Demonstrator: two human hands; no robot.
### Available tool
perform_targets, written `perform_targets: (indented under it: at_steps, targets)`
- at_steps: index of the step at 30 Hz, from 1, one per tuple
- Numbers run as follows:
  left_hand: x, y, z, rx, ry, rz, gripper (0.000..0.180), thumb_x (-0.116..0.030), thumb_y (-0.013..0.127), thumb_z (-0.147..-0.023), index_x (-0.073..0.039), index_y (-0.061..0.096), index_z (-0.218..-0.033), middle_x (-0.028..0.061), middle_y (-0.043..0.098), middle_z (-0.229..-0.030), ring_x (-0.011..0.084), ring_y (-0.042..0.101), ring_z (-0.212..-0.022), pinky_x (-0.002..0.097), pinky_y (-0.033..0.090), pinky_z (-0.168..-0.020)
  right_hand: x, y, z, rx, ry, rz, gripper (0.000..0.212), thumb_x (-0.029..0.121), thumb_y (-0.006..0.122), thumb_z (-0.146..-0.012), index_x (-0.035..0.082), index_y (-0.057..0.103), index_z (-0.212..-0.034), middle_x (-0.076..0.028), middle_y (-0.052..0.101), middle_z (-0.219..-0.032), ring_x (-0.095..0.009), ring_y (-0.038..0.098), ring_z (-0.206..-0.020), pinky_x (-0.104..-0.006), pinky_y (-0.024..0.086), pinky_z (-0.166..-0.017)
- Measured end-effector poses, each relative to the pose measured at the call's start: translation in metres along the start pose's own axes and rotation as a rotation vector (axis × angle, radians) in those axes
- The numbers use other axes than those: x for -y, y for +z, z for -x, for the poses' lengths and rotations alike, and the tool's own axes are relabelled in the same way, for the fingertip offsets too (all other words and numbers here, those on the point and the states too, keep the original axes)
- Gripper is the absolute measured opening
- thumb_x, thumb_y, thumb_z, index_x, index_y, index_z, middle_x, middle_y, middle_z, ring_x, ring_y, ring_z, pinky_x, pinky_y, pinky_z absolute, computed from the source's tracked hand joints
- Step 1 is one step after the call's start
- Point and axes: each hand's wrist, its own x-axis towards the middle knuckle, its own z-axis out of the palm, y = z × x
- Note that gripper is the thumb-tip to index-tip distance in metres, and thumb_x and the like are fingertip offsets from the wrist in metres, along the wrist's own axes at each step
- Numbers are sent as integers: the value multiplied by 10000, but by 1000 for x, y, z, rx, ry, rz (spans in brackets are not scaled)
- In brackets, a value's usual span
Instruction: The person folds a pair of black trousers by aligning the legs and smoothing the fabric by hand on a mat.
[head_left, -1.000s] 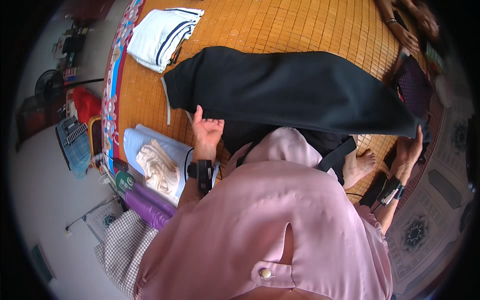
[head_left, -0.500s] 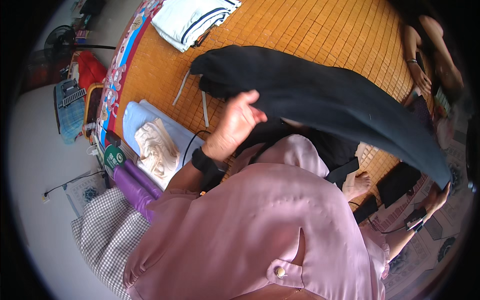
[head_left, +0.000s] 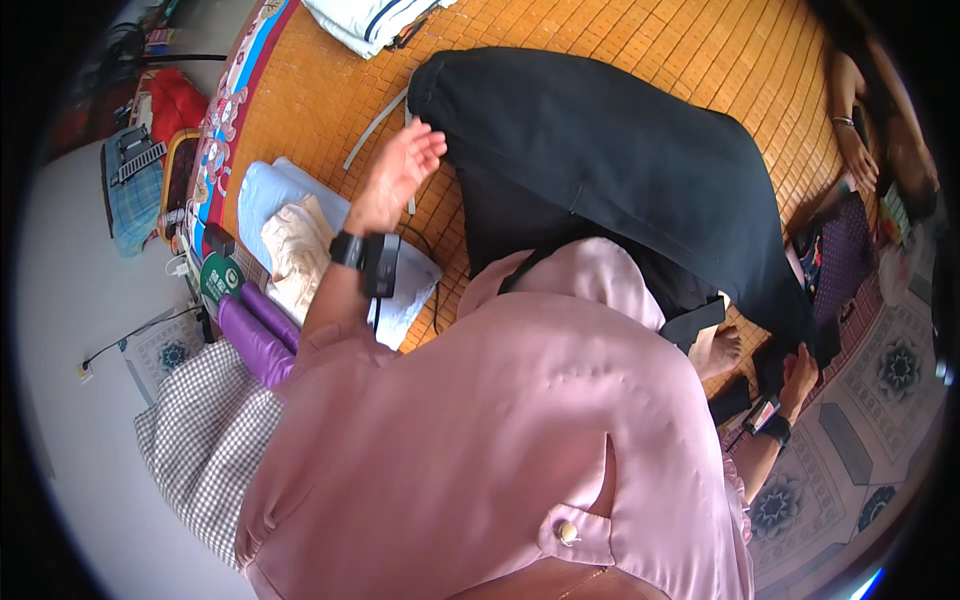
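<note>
A pair of black trousers [head_left: 610, 150] lies in a bent, doubled length across the woven mat, its wide waist end at the left. Pale drawstrings [head_left: 375, 130] trail from that end. Beside the waist, my left hand [head_left: 400, 170] is raised with its fingers stretched out and nothing in them. At the lower right, my right hand [head_left: 798, 375] grips the narrow leg end of the trousers; its fingertips are partly hidden by the dark cloth. Both my wrists carry black straps with small devices.
A folded white garment [head_left: 375, 20] lies at the far left of the mat [head_left: 310, 110]. Cream cloth [head_left: 300, 260] rests on light blue cloth [head_left: 265, 190], near purple rolls [head_left: 245, 335] and a checked cloth [head_left: 205, 440]. Another person's hand [head_left: 857, 165] is at the far right.
My left hand has moved left and away from the trousers. My right hand has come inward with the leg end, and the trousers have sunk onto the mat and spread wider.
</note>
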Motion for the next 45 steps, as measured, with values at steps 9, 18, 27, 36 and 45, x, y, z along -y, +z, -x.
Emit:
perform_targets:
  at_steps: [9, 18, 27, 36, 45]
  targets:
    - [-14, 15, -63, -10, -118, 116, 296, -288, 684, -806, -63, 501, -863, 54, 478, -768, 168, 484, -639, 270, 430, -537, 140, 140, 161, 449, -847, 165, 224, 37, 666, -791, 1, 580, -995, -57, 598, -928, -142, 569, -840, -263, 471, -736]
    - [-2, -21, -17, -5, 25, 68, 302, -317, 605, -834, -70, 493, -968, 63, 539, -781, 172, 524, -682, 305, 475, -630, 164, 201, 208, 608, -1466, 489, 276, -23, 661, -646, 68, 604, -900, -51, 583, -925, -240, 561, -834, -353, 478, -737]
    - [46, -21, -56, 13, -237, 261, 614, -490, 581, -830, -38, 467, -1229, 133, 508, -1226, 285, 483, -1112, 431, 366, -978, 160, 210, 208, 609, -1515, 703, 552, 104, 737, -595, 92, 550, -1115, -69, 529, -1173, -253, 524, -1008, -381, 423, -829]
    - [-42, 41, -41, -31, 32, 456, 348, -186, 674, -765, -30, 586, -1063, 133, 603, -1114, 272, 551, -1065, 454, 416, -947, 186, 209, 190, 515, -1440, 460, 349, -45, 642, -635, 43, 600, -969, -92, 601, -981, -277, 574, -889, -352, 468, -758]
    - [-11, 14, 24, 145, 84, 111, 424, -151, 656, -790, -25, 525, -1173, 78, 593, -1101, 219, 560, -1034, 378, 437, -912, 171, 156, 192, 782, -1258, 440, 323, -81, 600, -568, 29, 606, -871, -101, 598, -841, -304, 564, -795, -355, 472, -717]
